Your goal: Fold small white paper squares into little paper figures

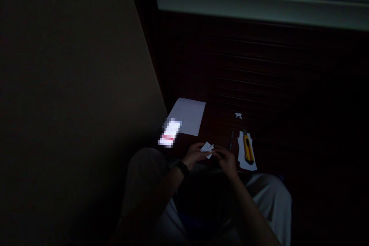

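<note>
Just below the middle of the frame, both hands meet over the near edge of a dark wooden surface (219, 125) and pinch a small folded paper (207, 147) between them. The left hand (195, 154) grips the white piece from the left, with its fingers curled round the lower edge. The right hand (226, 160) closes on it from the right, its fingertips touching the paper's pointed corner. A dark wristband (182, 168) sits on the left wrist. The folded paper is held just above the surface, between the two hands, and its creased facets catch the little light there is.

Up and to the left of the hands, a plain white sheet (189, 115) lies flat on the surface. A bright, blurred glowing rectangle (170, 133) overlaps its lower left corner. To the right of the hands, a yellow utility knife (248, 148) rests lengthwise on a strip of white paper (246, 162). A thin dark pen-like thing (231, 140) lies just beside that strip, too dim to make out. Farther up, a tiny white scrap (238, 115) lies alone on the wood. The person's light trousers (276, 196) fill the bottom of the frame, and the rest is deep shadow.
</note>
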Tool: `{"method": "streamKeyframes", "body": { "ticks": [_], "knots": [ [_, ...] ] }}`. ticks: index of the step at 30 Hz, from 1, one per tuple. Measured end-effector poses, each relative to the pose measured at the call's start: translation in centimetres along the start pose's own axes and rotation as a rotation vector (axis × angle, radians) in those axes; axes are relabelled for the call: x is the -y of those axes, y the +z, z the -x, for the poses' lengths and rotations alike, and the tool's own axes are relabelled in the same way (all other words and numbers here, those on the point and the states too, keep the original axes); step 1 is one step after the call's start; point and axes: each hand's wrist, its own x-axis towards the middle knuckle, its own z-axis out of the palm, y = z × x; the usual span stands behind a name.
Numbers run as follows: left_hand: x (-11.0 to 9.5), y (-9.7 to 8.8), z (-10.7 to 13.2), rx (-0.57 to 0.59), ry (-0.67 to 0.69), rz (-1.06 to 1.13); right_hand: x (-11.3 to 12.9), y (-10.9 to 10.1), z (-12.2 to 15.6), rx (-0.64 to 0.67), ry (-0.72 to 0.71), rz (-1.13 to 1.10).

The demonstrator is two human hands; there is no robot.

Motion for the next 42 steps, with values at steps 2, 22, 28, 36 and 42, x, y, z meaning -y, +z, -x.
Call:
{"method": "streamKeyframes", "body": {
  "ticks": [2,22,28,36,42],
  "knots": [
    [-0.01,-0.01,-0.04,0.002,-0.003,0.002,-0.06,0.07,-0.01,-0.005,-0.033,0.009],
    [-0.37,-0.3,0.06,0.047,-0.048,0.064,-0.24,0.0,0.02,0.06,0.085,-0.152],
    [-0.19,-0.34,0.05,0.043,-0.047,0.051,-0.15,0.01,0.03,0.064,0.08,-0.152],
    [0.19,-0.33,-0.28,0.028,-0.035,0.031,-0.12,0.0,-0.01,0.066,0.062,-0.132],
    [-0.24,-0.24,-0.03,0.026,-0.054,0.036,0.02,0.03,0.08,0.069,0.056,-0.126]
  ]
}}
